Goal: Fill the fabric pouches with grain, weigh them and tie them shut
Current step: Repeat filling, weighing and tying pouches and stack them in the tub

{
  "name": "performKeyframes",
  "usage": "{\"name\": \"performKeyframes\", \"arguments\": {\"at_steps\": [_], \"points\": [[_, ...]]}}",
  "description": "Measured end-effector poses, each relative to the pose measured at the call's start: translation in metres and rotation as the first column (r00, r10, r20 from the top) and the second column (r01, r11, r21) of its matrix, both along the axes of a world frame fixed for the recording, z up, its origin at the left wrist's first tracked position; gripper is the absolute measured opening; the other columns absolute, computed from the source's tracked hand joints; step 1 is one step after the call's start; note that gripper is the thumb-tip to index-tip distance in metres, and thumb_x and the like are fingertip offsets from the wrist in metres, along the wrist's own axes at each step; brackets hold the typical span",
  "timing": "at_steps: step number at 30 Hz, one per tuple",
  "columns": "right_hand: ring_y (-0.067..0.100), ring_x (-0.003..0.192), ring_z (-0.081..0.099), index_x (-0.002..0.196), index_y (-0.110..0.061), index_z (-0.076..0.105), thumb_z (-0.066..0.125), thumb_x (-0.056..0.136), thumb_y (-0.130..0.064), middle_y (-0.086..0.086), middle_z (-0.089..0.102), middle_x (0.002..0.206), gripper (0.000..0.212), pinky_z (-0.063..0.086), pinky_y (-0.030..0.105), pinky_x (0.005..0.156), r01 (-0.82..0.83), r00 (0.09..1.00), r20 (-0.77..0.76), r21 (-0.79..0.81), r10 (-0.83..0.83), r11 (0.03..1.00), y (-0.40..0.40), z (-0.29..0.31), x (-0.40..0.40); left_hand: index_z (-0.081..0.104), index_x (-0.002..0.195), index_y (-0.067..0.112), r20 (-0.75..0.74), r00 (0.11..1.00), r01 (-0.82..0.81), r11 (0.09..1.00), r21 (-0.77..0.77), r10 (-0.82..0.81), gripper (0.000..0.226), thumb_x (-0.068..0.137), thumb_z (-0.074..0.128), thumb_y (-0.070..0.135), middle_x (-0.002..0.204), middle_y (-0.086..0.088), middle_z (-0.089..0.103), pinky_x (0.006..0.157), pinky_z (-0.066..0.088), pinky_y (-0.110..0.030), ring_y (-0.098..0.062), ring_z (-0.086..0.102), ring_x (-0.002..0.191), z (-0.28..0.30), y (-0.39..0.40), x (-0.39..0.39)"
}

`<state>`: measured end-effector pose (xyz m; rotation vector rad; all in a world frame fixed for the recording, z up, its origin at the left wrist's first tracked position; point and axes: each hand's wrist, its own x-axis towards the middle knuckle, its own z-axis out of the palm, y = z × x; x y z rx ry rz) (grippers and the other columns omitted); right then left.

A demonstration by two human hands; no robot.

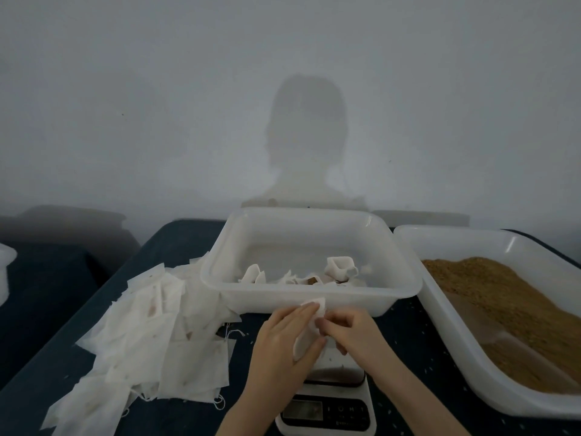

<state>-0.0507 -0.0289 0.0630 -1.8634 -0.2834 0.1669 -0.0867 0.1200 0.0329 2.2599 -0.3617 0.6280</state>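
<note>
A white fabric pouch (309,330) is held above the small white kitchen scale (327,407) at the bottom centre. My left hand (283,341) grips it from the left, fingers laid over its upper part. My right hand (352,333) pinches its right edge with curled fingers. Brown grain (509,309) fills the white tub (412,247) on the right. Behind the hands, a translucent white bin (314,294) holds several pouches (341,269). To the left lies a heap of flat empty pouches (147,338).
Everything sits on a dark blue table (176,243) against a pale wall. Stray grains dot the cloth around the scale. Another white container's edge (6,272) shows at the far left. The scale's display is partly covered by my forearms.
</note>
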Motion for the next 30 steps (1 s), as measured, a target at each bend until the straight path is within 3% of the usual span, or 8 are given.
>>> {"name": "performKeyframes", "arguments": {"at_steps": [3,7,10,17,24,27,29,30], "points": [[-0.004,0.043,0.050,0.061,-0.020,0.066,0.070,0.085,-0.012,-0.012,0.060,0.048,0.026,0.036,0.008,0.047,0.022,0.999,0.040,-0.006,-0.022,1.000,-0.005,0.001,-0.001,0.059,0.123,0.032,-0.001,1.000,-0.011,1.000,-0.009,0.011,0.049,0.082,0.046,0.056,0.123,0.025,0.056,0.100,0.033,-0.016,0.008,0.043,0.118,0.005,-0.004,0.001],[-0.004,0.052,0.059,0.058,-0.026,0.068,0.071,0.085,-0.018,-0.006,0.069,0.059,0.028,0.039,0.006,0.050,0.025,0.993,0.115,0.022,-0.028,0.999,-0.009,0.003,-0.004,0.060,0.088,0.042,-0.046,0.994,-0.107,0.976,-0.190,0.099,0.010,0.083,0.066,0.037,0.090,0.025,0.061,0.080,0.039,-0.013,0.003,0.051,0.095,0.014,-0.011,0.002],[0.000,0.061,0.064,0.064,-0.027,0.068,0.070,0.085,-0.023,-0.004,0.071,0.066,0.021,0.044,0.008,0.057,-0.001,0.984,0.176,0.023,-0.003,1.000,-0.012,0.003,-0.005,0.062,0.076,0.032,-0.134,0.986,-0.121,0.968,-0.217,0.094,0.009,0.082,0.065,0.037,0.074,0.018,0.059,0.066,0.038,-0.016,-0.002,0.051,0.076,0.017,-0.014,0.004],[0.006,0.069,0.067,0.074,-0.020,0.070,0.071,0.081,-0.030,-0.003,0.072,0.073,0.011,0.048,0.014,0.067,-0.095,0.981,0.172,0.014,0.092,0.995,-0.023,0.009,0.003,0.066,0.073,0.028,-0.330,0.930,0.006,0.905,-0.426,-0.161,0.016,0.089,0.061,0.030,0.066,0.012,0.066,0.057,0.040,-0.009,0.003,0.054,0.060,0.034,-0.019,0.010],[0.007,0.069,0.065,0.079,-0.015,0.069,0.070,0.085,-0.020,-0.004,0.071,0.074,0.008,0.052,0.022,0.068,-0.081,0.986,0.142,-0.073,0.091,0.994,-0.026,0.011,0.001,0.063,0.067,0.027,-0.373,0.928,-0.065,0.970,-0.233,-0.027,0.022,0.089,0.059,0.024,0.061,0.009,0.061,0.055,0.040,-0.015,-0.001,0.051,0.057,0.046,-0.013,0.016],[-0.002,0.061,0.057,0.073,-0.033,0.059,0.066,0.086,-0.036,-0.013,0.063,0.066,0.016,0.041,0.015,0.055,0.201,0.954,0.284,-0.385,-0.092,0.901,-0.027,0.013,-0.002,0.052,0.065,0.028,-0.174,0.953,-0.224,0.962,0.158,0.250,0.024,0.088,0.054,0.035,0.065,0.012,0.055,0.050,0.031,-0.015,-0.003,0.048,0.064,0.048,-0.010,0.013],[-0.001,0.058,0.052,0.073,-0.035,0.045,0.061,0.085,-0.041,-0.016,0.055,0.067,0.021,0.033,0.013,0.049,0.396,0.873,0.470,-0.526,-0.130,0.753,-0.023,0.015,-0.008,0.045,0.064,0.028,-0.042,0.957,-0.268,0.928,0.259,0.288,0.025,0.086,0.055,0.035,0.065,0.014,0.049,0.050,0.023,-0.013,-0.005,0.042,0.068,0.052,-0.014,0.009],[-0.001,0.056,0.049,0.074,-0.035,0.040,0.061,0.083,-0.038,-0.017,0.051,0.069,0.023,0.030,0.013,0.047,0.441,0.827,0.551,-0.513,-0.112,0.737,-0.019,0.016,-0.010,0.044,0.063,0.027,-0.014,0.961,-0.263,0.926,0.270,0.277,0.026,0.085,0.056,0.034,0.064,0.015,0.047,0.049,0.021,-0.013,-0.005,0.040,0.067,0.053,-0.017,0.008]]}}
